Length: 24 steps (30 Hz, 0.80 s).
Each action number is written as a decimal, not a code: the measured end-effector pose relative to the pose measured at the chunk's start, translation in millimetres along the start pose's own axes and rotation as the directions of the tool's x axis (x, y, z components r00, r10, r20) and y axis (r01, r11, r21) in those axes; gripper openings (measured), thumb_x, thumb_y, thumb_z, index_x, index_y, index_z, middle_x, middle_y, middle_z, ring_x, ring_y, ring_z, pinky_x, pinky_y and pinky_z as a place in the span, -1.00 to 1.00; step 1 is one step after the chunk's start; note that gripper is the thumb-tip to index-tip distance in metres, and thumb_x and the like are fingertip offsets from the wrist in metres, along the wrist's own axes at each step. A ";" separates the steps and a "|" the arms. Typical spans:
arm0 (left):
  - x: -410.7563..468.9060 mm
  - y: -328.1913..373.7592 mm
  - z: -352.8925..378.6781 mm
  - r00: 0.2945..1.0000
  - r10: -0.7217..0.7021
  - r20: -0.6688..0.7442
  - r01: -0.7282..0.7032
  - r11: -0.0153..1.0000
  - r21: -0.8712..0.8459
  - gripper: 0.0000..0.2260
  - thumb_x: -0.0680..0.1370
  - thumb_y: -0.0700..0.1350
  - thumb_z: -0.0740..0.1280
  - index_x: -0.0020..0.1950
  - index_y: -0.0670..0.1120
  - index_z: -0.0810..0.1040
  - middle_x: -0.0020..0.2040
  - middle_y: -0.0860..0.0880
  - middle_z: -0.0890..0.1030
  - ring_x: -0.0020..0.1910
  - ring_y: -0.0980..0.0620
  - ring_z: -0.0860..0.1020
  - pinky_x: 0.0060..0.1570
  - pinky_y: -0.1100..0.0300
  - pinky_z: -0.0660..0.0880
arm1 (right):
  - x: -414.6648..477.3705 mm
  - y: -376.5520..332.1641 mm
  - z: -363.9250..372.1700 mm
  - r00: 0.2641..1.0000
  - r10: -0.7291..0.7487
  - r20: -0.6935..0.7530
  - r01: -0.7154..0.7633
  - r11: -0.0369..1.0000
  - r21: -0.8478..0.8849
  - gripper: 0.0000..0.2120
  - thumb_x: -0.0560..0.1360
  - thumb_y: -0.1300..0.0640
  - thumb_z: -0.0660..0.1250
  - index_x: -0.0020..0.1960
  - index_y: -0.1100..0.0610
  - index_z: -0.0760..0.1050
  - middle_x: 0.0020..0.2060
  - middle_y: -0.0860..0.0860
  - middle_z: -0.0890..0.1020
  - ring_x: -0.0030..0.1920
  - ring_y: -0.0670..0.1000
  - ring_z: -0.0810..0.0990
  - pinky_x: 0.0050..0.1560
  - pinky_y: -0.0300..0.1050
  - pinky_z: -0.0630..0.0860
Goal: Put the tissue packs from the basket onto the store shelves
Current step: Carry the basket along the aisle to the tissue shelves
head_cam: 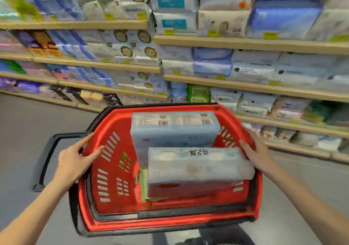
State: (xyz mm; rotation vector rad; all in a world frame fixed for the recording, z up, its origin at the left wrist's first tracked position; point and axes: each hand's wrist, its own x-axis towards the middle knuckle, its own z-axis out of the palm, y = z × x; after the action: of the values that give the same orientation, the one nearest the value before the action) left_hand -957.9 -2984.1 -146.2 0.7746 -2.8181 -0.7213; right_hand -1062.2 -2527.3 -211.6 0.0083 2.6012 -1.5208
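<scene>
2 tissue packs [196, 163] lie crosswise in basket [113, 169], both hands' fingers [245, 146] gripping rim.

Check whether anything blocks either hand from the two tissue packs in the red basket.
Nothing visible does. The blue pack and the white pack sit uncovered in the open-topped red basket. The left hand and right hand grip its side rims; the black handle hangs outside, left.

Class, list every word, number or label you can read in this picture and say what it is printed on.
Pale blue tissue pack in the red plastic basket: barcode labels, print too blurred to read.
White tissue pack with green trim: dark characters, unreadable.
Yellow shelf price tags: too small to read.
Shelved packs: blurred; none legible.
</scene>
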 end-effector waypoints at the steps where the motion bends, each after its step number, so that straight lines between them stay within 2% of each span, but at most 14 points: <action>1: 13.5 5.5 10.1 1.000 0.021 0.023 -0.021 1.000 -0.009 -0.45 0.36 0.21 0.40 0.32 0.11 0.45 -0.24 -0.22 0.66 -0.26 -0.09 0.61 -0.21 0.16 0.45 | 2.0 6.7 -2.2 0.999 0.028 -0.029 -0.028 1.000 0.006 -0.58 0.53 0.24 0.23 0.37 0.21 0.29 0.13 -0.01 0.44 0.16 -0.08 0.38 0.11 -0.36 0.23; 3: 34.7 18.9 30.8 0.996 0.058 0.067 -0.056 0.998 -0.029 -0.46 0.37 0.19 0.40 0.32 0.09 0.45 -0.27 -0.17 0.65 -0.30 0.01 0.59 -0.20 0.13 0.48 | 7.0 18.4 -8.6 0.993 0.070 -0.090 -0.069 0.998 0.013 -0.58 0.53 0.24 0.23 0.37 0.20 0.30 0.16 0.01 0.45 0.17 -0.08 0.37 0.15 -0.33 0.22; 5: 54.9 35.2 56.3 0.989 0.084 0.118 -0.079 0.996 -0.048 -0.48 0.40 0.13 0.41 0.33 0.06 0.45 -0.29 -0.02 0.60 -0.31 0.19 0.52 -0.17 0.11 0.48 | 13.5 30.3 -15.8 0.982 0.139 -0.126 -0.135 0.990 0.040 -0.58 0.53 0.22 0.23 0.38 0.16 0.29 0.16 0.00 0.45 0.16 -0.08 0.38 0.14 -0.33 0.22; 6: 65.9 44.0 70.5 0.985 0.097 0.139 -0.091 0.994 -0.055 -0.50 0.41 0.10 0.41 0.33 0.05 0.45 -0.28 0.01 0.58 -0.32 0.21 0.50 -0.16 0.12 0.48 | 17.4 35.0 -19.9 0.976 0.173 -0.132 -0.167 0.984 0.058 -0.57 0.53 0.22 0.23 0.38 0.14 0.28 0.15 -0.02 0.45 0.16 -0.08 0.38 0.13 -0.32 0.24; 10: 106.4 72.1 128.0 0.966 0.142 0.215 -0.132 0.989 -0.059 -0.50 0.41 0.09 0.41 0.33 0.03 0.47 -0.23 -0.07 0.59 -0.30 0.04 0.50 -0.27 0.18 0.45 | 39.9 59.4 -33.9 0.956 0.232 -0.177 -0.229 0.973 0.041 -0.56 0.53 0.23 0.22 0.40 0.15 0.25 0.13 -0.03 0.43 0.15 -0.03 0.43 0.13 -0.27 0.28; 13: 133.3 84.1 174.8 0.948 0.146 0.282 -0.130 0.989 -0.077 -0.47 0.41 0.14 0.41 0.34 0.08 0.44 -0.14 -0.09 0.61 -0.20 -0.01 0.54 -0.08 0.01 0.52 | 62.7 80.0 -41.6 0.944 0.259 -0.203 -0.264 0.965 0.001 -0.57 0.54 0.24 0.21 0.39 0.17 0.26 0.11 -0.04 0.41 0.12 -0.07 0.39 0.01 -0.47 0.22; 15: 155.1 87.4 210.4 0.935 0.165 0.314 -0.144 0.986 -0.089 -0.46 0.39 0.17 0.41 0.34 0.11 0.44 -0.06 -0.11 0.63 -0.12 -0.03 0.56 -0.02 -0.02 0.52 | 80.7 98.9 -42.2 0.935 0.272 -0.226 -0.281 0.960 -0.008 -0.59 0.54 0.22 0.22 0.37 0.18 0.28 0.12 -0.03 0.43 0.13 -0.07 0.40 0.01 -0.48 0.22; 18: 184.8 83.0 273.1 0.923 0.181 0.340 -0.156 0.983 -0.099 -0.43 0.35 0.24 0.39 0.33 0.15 0.41 0.03 -0.14 0.63 -0.01 -0.12 0.58 0.04 -0.10 0.52 | 106.3 139.4 -33.5 0.925 0.298 -0.237 -0.303 0.953 0.014 -0.54 0.49 0.05 0.23 0.36 0.10 0.30 0.15 -0.05 0.48 0.12 -0.07 0.47 0.08 -0.32 0.34; 21: 212.1 71.6 342.8 0.914 0.199 0.354 -0.165 0.979 -0.124 -0.41 0.34 0.30 0.38 0.33 0.21 0.38 0.11 -0.13 0.62 0.07 -0.12 0.58 0.12 -0.12 0.51 | 135.9 192.8 -17.1 0.889 0.349 -0.295 -0.353 0.935 0.040 -0.58 0.52 0.08 0.27 0.36 0.04 0.32 0.17 -0.07 0.49 0.15 -0.06 0.48 0.12 -0.20 0.36; 23: 227.0 61.6 392.1 0.916 0.199 0.348 -0.164 0.978 -0.127 -0.41 0.34 0.33 0.36 0.33 0.23 0.36 0.12 -0.11 0.62 0.06 -0.10 0.59 0.14 -0.06 0.51 | 156.6 229.8 -1.9 0.877 0.354 -0.324 -0.367 0.930 0.025 -0.57 0.51 0.09 0.28 0.36 0.03 0.31 0.19 -0.06 0.48 0.17 -0.06 0.46 0.18 -0.13 0.38; 24: 234.7 56.2 416.1 0.917 0.202 0.344 -0.168 0.978 -0.127 -0.43 0.35 0.31 0.36 0.33 0.25 0.37 0.10 -0.11 0.63 0.03 -0.09 0.59 0.16 0.07 0.50 | 167.1 247.1 5.8 0.875 0.361 -0.322 -0.376 0.926 0.017 -0.56 0.51 0.08 0.27 0.37 0.02 0.30 0.19 -0.07 0.47 0.17 -0.07 0.46 0.20 -0.09 0.38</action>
State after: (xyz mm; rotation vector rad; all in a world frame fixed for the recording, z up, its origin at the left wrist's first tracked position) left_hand -1286.9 -2889.9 -484.2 0.3836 -3.0853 -1.0469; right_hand -1210.2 -2420.7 -447.7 0.7663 2.6557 -1.4123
